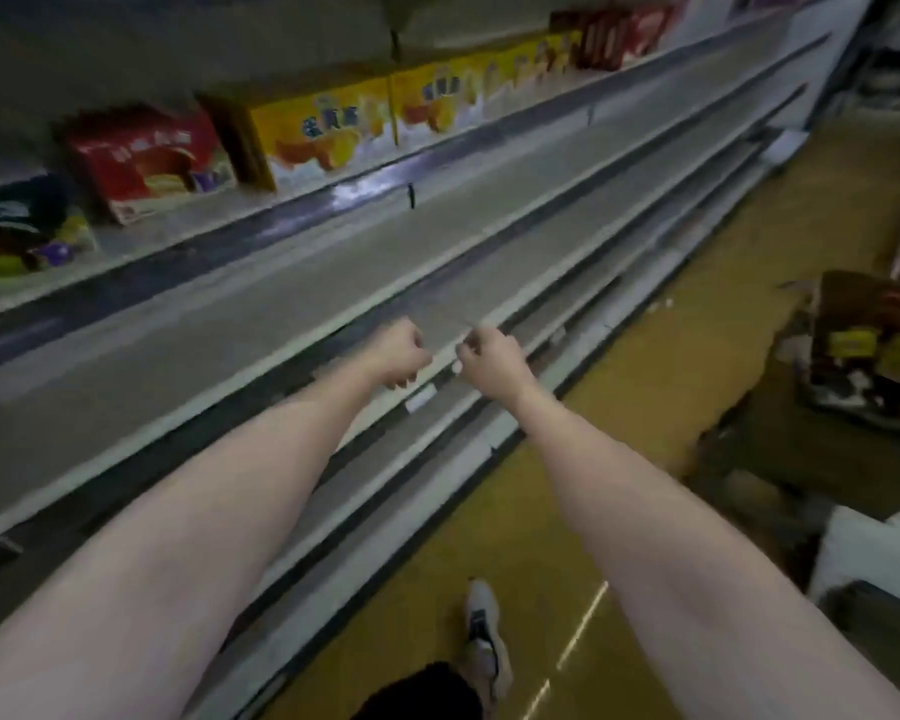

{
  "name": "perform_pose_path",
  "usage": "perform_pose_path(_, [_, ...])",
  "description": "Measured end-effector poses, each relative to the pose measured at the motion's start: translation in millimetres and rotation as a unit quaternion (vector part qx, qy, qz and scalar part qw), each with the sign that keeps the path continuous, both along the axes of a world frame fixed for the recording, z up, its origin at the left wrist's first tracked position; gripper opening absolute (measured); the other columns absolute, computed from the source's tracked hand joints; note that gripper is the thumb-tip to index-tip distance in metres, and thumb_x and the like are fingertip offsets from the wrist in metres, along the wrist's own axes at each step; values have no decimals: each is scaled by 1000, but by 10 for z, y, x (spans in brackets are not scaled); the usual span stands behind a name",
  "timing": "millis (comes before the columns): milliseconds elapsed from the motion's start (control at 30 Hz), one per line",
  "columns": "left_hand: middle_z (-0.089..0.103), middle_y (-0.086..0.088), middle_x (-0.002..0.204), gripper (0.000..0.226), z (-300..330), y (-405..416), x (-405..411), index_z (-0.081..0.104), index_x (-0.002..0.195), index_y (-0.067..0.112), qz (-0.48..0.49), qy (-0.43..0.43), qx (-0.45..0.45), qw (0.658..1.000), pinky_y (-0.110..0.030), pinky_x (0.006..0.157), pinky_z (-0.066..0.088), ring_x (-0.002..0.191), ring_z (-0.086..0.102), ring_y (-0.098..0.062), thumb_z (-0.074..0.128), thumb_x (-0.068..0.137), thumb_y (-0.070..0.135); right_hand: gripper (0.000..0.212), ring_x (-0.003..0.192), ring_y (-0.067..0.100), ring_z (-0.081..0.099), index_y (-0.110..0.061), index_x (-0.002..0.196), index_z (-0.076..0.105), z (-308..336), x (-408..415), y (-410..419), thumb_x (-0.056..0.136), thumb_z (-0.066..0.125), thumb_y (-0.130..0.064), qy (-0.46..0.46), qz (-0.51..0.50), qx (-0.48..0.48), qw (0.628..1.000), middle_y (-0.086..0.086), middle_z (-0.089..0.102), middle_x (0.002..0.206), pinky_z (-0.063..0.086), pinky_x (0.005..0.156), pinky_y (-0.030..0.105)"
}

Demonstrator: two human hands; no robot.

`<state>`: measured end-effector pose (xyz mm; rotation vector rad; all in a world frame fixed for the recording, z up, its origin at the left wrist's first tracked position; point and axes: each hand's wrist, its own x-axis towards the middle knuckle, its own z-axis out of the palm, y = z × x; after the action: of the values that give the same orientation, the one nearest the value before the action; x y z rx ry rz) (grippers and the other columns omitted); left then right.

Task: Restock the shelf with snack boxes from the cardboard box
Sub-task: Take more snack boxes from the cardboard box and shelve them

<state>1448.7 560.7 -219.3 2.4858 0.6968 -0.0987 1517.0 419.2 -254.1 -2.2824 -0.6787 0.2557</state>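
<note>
Both arms reach out over the lower grey shelves (281,314). My left hand (396,356) hangs with loosely curled fingers and holds nothing. Close beside it, my right hand (492,358) is also loosely curled and empty. On the upper shelf stand a red snack box (152,161), yellow snack boxes (328,129) in a row, and dark red boxes (619,36) further right. The cardboard box (868,350) sits open on the floor at the right, with yellow and dark packs inside. The frame is blurred.
Dark and green packs (17,231) lie at the upper shelf's left end. Below the arms is yellow floor (671,324) and my shoe (481,641). A white object (874,548) sits at the lower right. Another rack edge shows at the far right.
</note>
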Motion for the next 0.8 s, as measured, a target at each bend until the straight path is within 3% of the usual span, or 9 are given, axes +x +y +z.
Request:
perform_pose_path(167, [67,-13,88,14,-505,-826,959,60,78,13,-158,20,25,987,-35,72,52,86,65,-29,64,87,22,18,89,30,60,-15,96,57,-561,583,-993,99,50,-31,59,-112,-17,992,7,62,92,38,68,30])
perform_pose_path(233, [63,-7,88,16,-668,-1195,1372,57,77,17,-211,25,38,976,-32,69,48,82,61,-24,62,90,26,19,92,32,61,-14,91,56,-709,835,-1377,98,53,-31,73,-161,-33,984,9,63,91,40,68,32])
perform_pose_path(333, [63,-6,88,17,-880,-1792,1991,56,78,14,-276,25,44,960,-34,66,47,78,58,-22,60,92,24,24,99,34,62,-7,104,63,-858,1251,-1932,95,58,-29,77,-234,-75,966,16,68,105,49,80,36])
perform_pose_path(500, [66,-9,95,10,-1134,-2557,2858,62,87,19,-361,26,38,932,-38,76,54,92,63,-31,55,88,25,21,97,31,62,-14,103,65,-1023,1820,-2778,93,60,-31,87,-318,-127,935,12,65,104,50,79,35])
perform_pose_path(633, [69,-15,101,16,-1291,-3088,3414,68,97,12,-409,27,20,912,-32,72,44,98,63,-34,55,91,19,25,103,28,60,-13,110,62,-1090,2186,-3265,97,56,-33,86,-371,-128,916,10,62,111,52,88,38])
perform_pose_path(800, [60,-2,81,10,-1337,-3689,3891,60,82,18,-455,12,1,890,-29,63,38,86,63,-30,54,89,14,18,98,17,56,-19,110,60,-1142,2407,-3741,98,55,-31,91,-423,-109,895,0,57,109,49,84,32])
